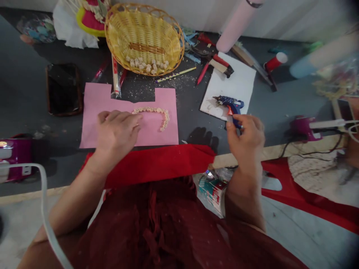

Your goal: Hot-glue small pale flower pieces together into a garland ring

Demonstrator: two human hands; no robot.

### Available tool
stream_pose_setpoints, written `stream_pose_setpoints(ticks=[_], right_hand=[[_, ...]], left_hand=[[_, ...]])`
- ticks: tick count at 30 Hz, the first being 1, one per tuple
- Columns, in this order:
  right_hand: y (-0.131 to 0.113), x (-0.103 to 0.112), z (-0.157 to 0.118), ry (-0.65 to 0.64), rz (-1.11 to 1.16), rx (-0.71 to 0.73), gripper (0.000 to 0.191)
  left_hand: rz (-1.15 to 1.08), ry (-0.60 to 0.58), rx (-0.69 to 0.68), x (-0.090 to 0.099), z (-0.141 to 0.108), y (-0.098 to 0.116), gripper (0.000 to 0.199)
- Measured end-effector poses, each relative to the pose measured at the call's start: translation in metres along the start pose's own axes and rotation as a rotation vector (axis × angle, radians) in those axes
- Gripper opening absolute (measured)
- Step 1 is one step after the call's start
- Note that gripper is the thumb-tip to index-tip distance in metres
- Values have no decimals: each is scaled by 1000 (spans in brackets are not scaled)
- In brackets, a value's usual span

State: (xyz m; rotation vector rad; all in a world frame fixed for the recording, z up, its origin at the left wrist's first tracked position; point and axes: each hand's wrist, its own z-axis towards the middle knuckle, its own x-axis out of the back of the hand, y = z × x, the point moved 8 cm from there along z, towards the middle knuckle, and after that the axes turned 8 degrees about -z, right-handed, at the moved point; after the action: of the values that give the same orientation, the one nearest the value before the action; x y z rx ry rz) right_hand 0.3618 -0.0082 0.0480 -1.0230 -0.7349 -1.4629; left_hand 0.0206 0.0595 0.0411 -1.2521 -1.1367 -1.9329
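On a pink sheet (pixel 157 136) lies a curved row of small cream flower-like pieces (pixel 153 110). My left hand (pixel 119 129) hovers over or rests on the sheet's left half, fingers loosely bent, thumb and index a little apart beside the row's left end. Nothing shows between them, though the palm side is hidden. At the right, a blue glue gun (pixel 231 101) with an orange trigger lies on a white pad (pixel 213 93), nozzle pointing left. My right hand (pixel 248 134) has thumb and fingers closed around its handle.
A yellow wicker basket (pixel 146 30) holds several more cream pieces at the back. A phone (pixel 64 89) lies left; red-handled pliers (pixel 218 61) lie on the pad. A pink bottle (pixel 235 24) stands behind. Red cloth (pixel 157 162) covers the front edge; a white cable (pixel 46 209) hangs lower left.
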Motion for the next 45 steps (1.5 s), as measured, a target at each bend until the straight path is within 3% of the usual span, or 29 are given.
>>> stream_pose_setpoints(ticks=[3, 6, 8, 11, 17, 27, 31, 34, 40, 45], right_hand=[[-55, -1, -15, -70, 149, 211, 23], [-107, -8, -35, -199, 306, 396, 19], [-130, -9, -46, -244, 378, 462, 18], [-149, -11, -57, -282, 419, 533, 17], [-152, -16, -59, -302, 366, 531, 18], [-135, -23, -43, -243, 380, 416, 19], [-134, -32, -30, -256, 378, 357, 21], [-138, -43, -23, -294, 366, 355, 23], [-140, -60, -19, -311, 357, 366, 23], [-135, -62, -18, -270, 410, 351, 18]], left_hand=[[52, -12, 81, 15, -11, -29, 30], [34, -53, 70, 17, -30, -42, 28], [37, -50, 63, 16, -45, -44, 27], [49, -139, 4, 6, -65, -40, 36], [28, -172, -47, -2, -80, -29, 49], [-18, -181, -93, 5, -76, -16, 41], [1, -149, -161, 17, -47, -8, 29], [-92, -189, -295, 11, -14, 9, 30], [-183, -339, -541, -32, 43, 37, 46], [-211, -397, -556, -57, 61, 49, 38]])
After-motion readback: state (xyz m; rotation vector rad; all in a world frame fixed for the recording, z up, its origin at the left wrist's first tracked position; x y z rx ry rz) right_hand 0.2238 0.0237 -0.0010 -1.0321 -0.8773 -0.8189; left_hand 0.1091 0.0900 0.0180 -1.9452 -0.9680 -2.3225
